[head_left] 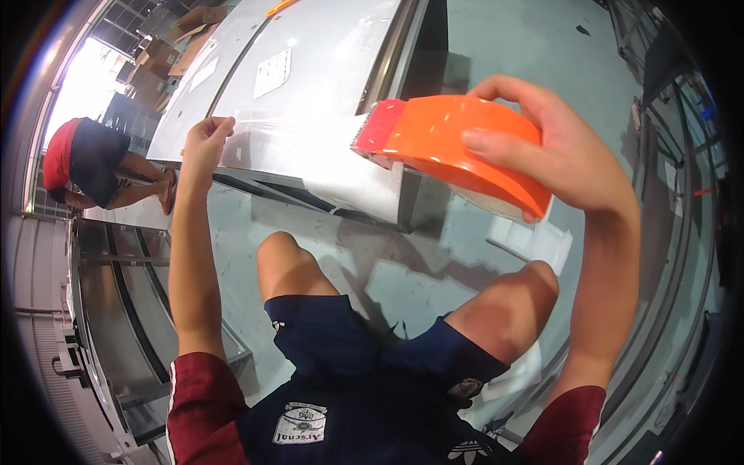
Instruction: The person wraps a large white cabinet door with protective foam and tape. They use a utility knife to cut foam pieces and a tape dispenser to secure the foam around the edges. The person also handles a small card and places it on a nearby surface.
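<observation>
On panel (325, 85), printed label (273, 73), dispenser (453, 133) in hand (572, 149)

Workshop: metal frame (129, 306), cardboard boxes (159, 57)

Over the metal cabinet (329, 62), room opens between the left hand (205, 143) and the orange tape dispenser (442, 132), though whether clear film spans it is hard to tell. The dispenser, in the right hand (542, 132), crosses the cabinet's right edge. Right of the cabinet, floor (511, 39) leaves passage; before it, knees (283, 260) flank a gap; left, a bent co-worker (99, 155) and metal frame (116, 302) obstruct.
</observation>
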{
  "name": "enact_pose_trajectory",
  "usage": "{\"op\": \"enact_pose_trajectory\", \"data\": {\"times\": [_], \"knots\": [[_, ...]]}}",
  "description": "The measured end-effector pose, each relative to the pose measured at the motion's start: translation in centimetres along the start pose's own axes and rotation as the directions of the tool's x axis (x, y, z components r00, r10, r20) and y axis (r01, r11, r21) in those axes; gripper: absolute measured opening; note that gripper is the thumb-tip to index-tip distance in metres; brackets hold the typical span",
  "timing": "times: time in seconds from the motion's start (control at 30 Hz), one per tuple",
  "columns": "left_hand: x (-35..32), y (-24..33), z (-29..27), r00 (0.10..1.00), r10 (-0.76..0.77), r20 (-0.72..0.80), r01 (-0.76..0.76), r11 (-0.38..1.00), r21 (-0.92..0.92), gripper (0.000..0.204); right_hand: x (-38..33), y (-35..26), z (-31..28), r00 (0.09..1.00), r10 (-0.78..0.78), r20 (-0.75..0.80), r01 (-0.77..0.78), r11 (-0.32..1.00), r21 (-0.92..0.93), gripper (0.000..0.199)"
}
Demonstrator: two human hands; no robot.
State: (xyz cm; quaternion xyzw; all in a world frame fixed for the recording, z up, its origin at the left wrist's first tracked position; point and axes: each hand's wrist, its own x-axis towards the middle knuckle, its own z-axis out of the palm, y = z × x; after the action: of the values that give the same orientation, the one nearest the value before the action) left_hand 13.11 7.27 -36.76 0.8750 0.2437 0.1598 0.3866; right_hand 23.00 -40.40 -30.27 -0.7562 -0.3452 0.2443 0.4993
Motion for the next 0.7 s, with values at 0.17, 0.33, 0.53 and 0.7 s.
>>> {"op": "enact_pose_trajectory", "data": {"times": [0.17,0.33,0.53,0.7], "knots": [[-1.5,-1.3,2.2,0.961,0.251,-0.119,-0.131,0.785,0.605,0.039,2.7,0.3,0.8,0.999,-0.042,0.01,0.044,0.982,-0.185,0.055],[-4.7,3.3,5.1,0.867,0.494,-0.07,-0.253,0.556,0.792,0.061,2.9,0.5,1.1,0.999,-0.037,0.033,0.043,0.979,-0.199,0.058],[-8.6,8.2,10.8,0.852,0.345,0.394,-0.493,0.78,0.384,0.061,3.0,2.8,-0.1,0.994,0.016,0.109,0.006,0.98,-0.199,0.054],[-8.3,8.3,11.7,0.856,0.359,0.372,-0.506,0.728,0.462,0.065,0.0,9.8,-1.4,0.984,0.004,0.176,-0.005,1.0,0.008,0.045]]}}
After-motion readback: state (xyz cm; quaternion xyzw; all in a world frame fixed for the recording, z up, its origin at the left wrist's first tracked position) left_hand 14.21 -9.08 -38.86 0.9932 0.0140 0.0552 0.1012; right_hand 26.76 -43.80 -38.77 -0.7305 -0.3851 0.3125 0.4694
